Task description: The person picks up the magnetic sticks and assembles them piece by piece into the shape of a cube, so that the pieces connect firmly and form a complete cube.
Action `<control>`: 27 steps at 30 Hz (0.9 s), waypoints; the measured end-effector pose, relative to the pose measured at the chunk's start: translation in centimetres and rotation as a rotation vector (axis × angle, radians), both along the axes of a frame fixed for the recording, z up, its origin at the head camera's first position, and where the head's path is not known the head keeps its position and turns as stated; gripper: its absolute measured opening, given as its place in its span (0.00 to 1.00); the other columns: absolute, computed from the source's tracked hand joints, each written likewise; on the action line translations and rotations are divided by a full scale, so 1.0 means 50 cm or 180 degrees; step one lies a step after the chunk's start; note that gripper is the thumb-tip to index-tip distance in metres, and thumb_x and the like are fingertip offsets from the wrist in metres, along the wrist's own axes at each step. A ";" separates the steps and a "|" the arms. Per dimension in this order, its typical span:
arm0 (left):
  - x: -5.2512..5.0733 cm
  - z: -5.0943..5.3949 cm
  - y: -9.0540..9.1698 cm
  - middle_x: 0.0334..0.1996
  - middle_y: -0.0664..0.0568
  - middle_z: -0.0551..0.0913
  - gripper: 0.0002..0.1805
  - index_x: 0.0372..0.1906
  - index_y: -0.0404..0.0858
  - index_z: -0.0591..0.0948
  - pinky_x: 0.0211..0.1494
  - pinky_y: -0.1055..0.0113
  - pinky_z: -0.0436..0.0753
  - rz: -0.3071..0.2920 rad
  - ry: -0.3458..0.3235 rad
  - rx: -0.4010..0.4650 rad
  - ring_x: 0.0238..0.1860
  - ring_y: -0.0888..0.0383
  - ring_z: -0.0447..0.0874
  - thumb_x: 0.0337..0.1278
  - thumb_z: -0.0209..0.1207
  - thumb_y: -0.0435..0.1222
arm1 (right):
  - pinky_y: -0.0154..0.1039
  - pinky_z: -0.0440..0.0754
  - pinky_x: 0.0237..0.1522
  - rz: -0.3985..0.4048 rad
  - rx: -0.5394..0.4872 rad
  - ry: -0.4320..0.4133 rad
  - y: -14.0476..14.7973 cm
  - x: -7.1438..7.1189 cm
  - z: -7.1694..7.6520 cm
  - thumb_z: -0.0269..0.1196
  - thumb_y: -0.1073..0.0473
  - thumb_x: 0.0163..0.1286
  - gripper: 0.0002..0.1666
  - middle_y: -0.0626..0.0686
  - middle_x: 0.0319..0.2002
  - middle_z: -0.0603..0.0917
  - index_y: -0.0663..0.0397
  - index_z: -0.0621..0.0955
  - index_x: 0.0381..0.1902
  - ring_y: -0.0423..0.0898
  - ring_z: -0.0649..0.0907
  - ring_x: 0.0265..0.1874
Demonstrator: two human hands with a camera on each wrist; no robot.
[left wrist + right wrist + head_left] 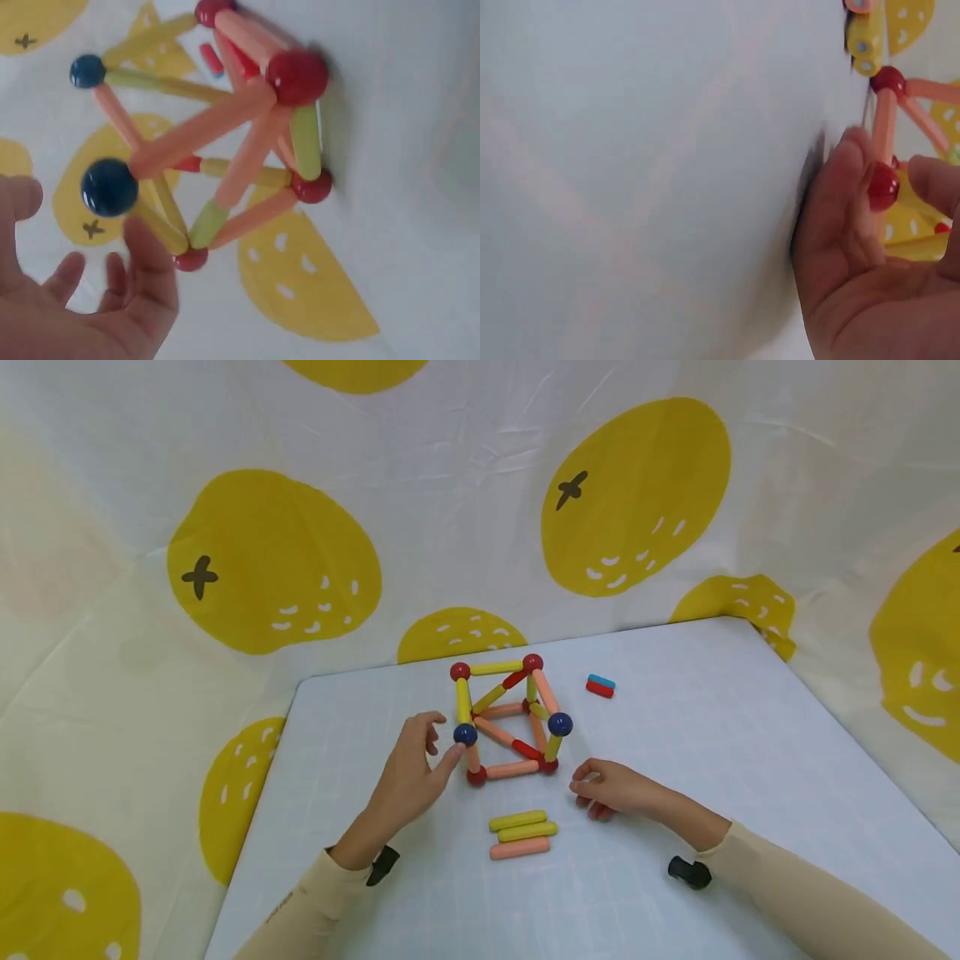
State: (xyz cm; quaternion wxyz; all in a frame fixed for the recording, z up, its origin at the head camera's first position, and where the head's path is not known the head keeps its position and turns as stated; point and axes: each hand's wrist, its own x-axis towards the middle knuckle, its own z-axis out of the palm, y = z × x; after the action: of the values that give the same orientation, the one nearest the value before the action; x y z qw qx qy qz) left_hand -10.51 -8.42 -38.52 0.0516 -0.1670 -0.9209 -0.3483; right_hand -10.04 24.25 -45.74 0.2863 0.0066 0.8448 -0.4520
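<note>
A box-shaped frame of magnetic rods (513, 769) and balls stands on the table, with yellow, pink, green and red rods. Red balls (532, 662) sit at most corners. At the front top corners are a left blue ball (465, 735) and a right blue ball (560, 724). My left hand (408, 772) is beside the left blue ball, fingers apart and thumb close to it; in the left wrist view its fingers (150, 262) do not close round the ball. Right of the frame's front corner, my right hand (618, 789) hovers low with loosely bent fingers, holding nothing visible.
Two yellow rods (528, 832) and a pink rod (520, 848) lie in front of the frame. A short blue rod (602, 681) and a short red rod (599, 690) lie at the back right. A patterned cloth (465, 527) hangs behind the white table (750, 735).
</note>
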 end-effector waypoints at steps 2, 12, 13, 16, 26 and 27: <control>-0.020 0.001 -0.006 0.53 0.46 0.75 0.29 0.70 0.45 0.67 0.42 0.64 0.80 -0.0077 -0.0210 0.0073 0.45 0.53 0.77 0.71 0.61 0.48 | 0.36 0.85 0.35 -0.0026 -0.0181 -0.0212 0.006 0.009 -0.003 0.59 0.48 0.78 0.19 0.52 0.37 0.87 0.56 0.76 0.54 0.44 0.84 0.27; -0.073 -0.030 -0.005 0.61 0.47 0.79 0.27 0.73 0.62 0.67 0.38 0.64 0.83 -0.0480 -0.1099 0.0575 0.49 0.48 0.81 0.74 0.56 0.51 | 0.36 0.87 0.33 0.0241 -0.0587 -0.0655 -0.032 0.048 -0.007 0.59 0.48 0.77 0.20 0.52 0.39 0.90 0.54 0.78 0.59 0.43 0.88 0.26; -0.075 -0.031 -0.004 0.58 0.47 0.80 0.26 0.72 0.61 0.68 0.37 0.64 0.83 -0.0515 -0.1101 0.0630 0.48 0.46 0.81 0.74 0.56 0.51 | 0.36 0.87 0.33 0.0255 -0.0608 -0.0662 -0.037 0.049 -0.007 0.60 0.48 0.77 0.20 0.52 0.39 0.90 0.54 0.78 0.59 0.43 0.88 0.26; -0.077 -0.030 -0.001 0.52 0.48 0.80 0.23 0.71 0.59 0.72 0.38 0.60 0.85 -0.0598 -0.1138 0.0744 0.47 0.42 0.81 0.75 0.56 0.48 | 0.35 0.87 0.32 0.0278 -0.0655 -0.0666 -0.050 0.052 -0.006 0.60 0.49 0.77 0.21 0.52 0.39 0.91 0.54 0.78 0.60 0.43 0.88 0.26; -0.073 -0.026 0.003 0.47 0.49 0.80 0.21 0.68 0.55 0.74 0.46 0.49 0.87 -0.0599 -0.1245 0.0862 0.49 0.36 0.79 0.75 0.57 0.45 | 0.32 0.84 0.28 0.0071 -0.0598 -0.0588 -0.089 0.055 -0.015 0.63 0.53 0.75 0.18 0.50 0.37 0.90 0.52 0.80 0.58 0.41 0.85 0.20; -0.073 -0.027 0.003 0.47 0.49 0.80 0.20 0.68 0.56 0.74 0.45 0.50 0.87 -0.0598 -0.1251 0.0868 0.49 0.35 0.79 0.75 0.57 0.45 | 0.31 0.84 0.27 0.0030 -0.0590 -0.0578 -0.092 0.056 -0.014 0.64 0.53 0.74 0.18 0.50 0.36 0.90 0.52 0.80 0.58 0.41 0.84 0.20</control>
State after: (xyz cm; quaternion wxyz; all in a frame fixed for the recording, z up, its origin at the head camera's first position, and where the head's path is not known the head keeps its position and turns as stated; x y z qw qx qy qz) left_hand -14.18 -8.27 -39.84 -0.1390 -0.1724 -0.8382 -0.4984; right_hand -7.26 19.63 -46.46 0.3631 0.0170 0.7701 -0.5242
